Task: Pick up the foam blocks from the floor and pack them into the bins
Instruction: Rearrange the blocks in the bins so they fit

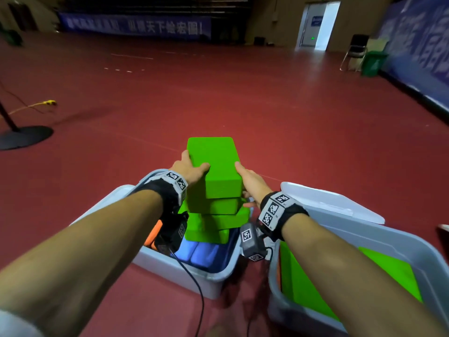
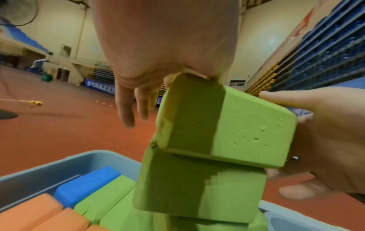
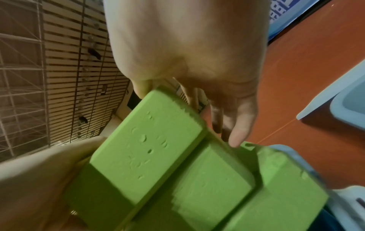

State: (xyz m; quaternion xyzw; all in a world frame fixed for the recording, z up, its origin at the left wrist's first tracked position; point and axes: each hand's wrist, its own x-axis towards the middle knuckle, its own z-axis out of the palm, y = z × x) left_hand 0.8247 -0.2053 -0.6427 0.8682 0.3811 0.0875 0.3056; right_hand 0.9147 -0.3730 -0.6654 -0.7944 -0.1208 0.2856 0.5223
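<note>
Between my hands is a bright green foam block point(image 1: 213, 161), the top of a green stack above the left bin point(image 1: 184, 268). My left hand point(image 1: 192, 170) grips its left side, thumb lying across the top. My right hand point(image 1: 251, 182) clasps the right side, its thumb at the top edge and its fingers reaching down to the second green block point(image 1: 213, 206). More green blocks point(image 1: 206, 234) lie under these in the bin, beside blue blocks point(image 1: 201, 254) and an orange block point(image 1: 153, 234). The left wrist view shows the top block point(image 2: 227, 125) slightly askew on the one below point(image 2: 197, 187).
A second grey bin point(image 1: 398, 239) at the right holds green blocks point(image 1: 303, 293), its lid point(image 1: 328, 198) propped behind it. A black round stand base point(image 1: 21, 137) and a yellow cable point(image 1: 48, 102) lie on the red floor at the left. A green waste bin point(image 1: 371, 63) and a chair point(image 1: 356, 51) stand far right.
</note>
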